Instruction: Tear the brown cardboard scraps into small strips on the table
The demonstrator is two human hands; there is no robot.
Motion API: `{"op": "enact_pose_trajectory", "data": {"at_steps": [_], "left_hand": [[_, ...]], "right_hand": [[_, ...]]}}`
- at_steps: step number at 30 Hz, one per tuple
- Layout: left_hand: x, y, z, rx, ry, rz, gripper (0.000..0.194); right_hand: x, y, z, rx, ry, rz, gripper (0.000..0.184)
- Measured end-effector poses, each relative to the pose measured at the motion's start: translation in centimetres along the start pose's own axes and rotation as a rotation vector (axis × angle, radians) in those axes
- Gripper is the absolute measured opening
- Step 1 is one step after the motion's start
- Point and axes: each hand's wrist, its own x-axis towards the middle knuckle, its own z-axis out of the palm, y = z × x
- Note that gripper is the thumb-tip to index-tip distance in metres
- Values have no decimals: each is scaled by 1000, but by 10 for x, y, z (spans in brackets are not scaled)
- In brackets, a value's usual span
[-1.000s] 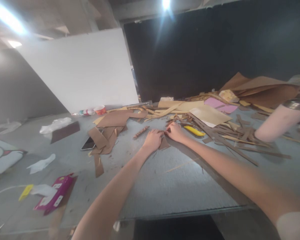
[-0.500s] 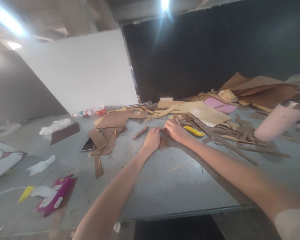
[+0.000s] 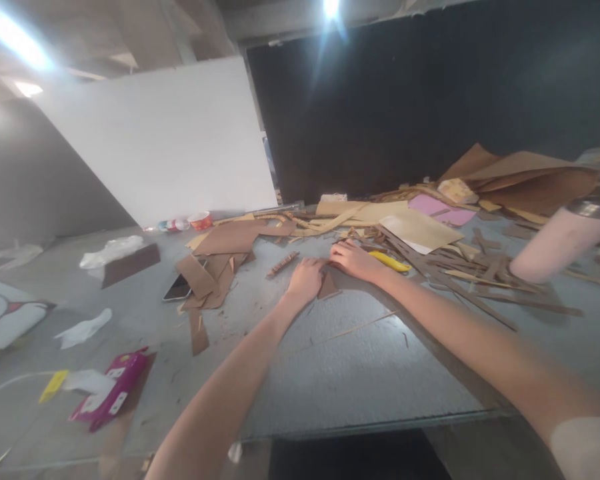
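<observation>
My left hand and my right hand are close together at the middle of the grey table. Between them lies a small brown piece of leather-like sheet; the fingers of both hands are curled down at its far end and look closed on it. The fingertips are partly hidden, so the exact grip is hard to make out. Just right of my right hand rests a yellow cutter-like tool. A short ridged brown strip lies left of my left hand.
Brown strips and sheets pile up at the right, beside a pink tumbler. A phone lies partly under brown scraps at the left. Nearer me is a purple tissue pack. A paper cup stands behind.
My left hand has shifted very slightly nearer and to the right. Both hands stay at the same brown piece; the other things lie as before.
</observation>
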Motion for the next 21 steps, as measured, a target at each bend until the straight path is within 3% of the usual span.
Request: {"op": "enact_pose_trajectory", "data": {"at_steps": [12, 21], "left_hand": [[0, -1, 0, 61, -41, 9, 48], [2, 0, -2, 97, -66, 31, 48]], "right_hand": [[2, 2, 6, -20, -23, -17, 32], [-1, 11, 16, 48, 64, 83, 17]]}}
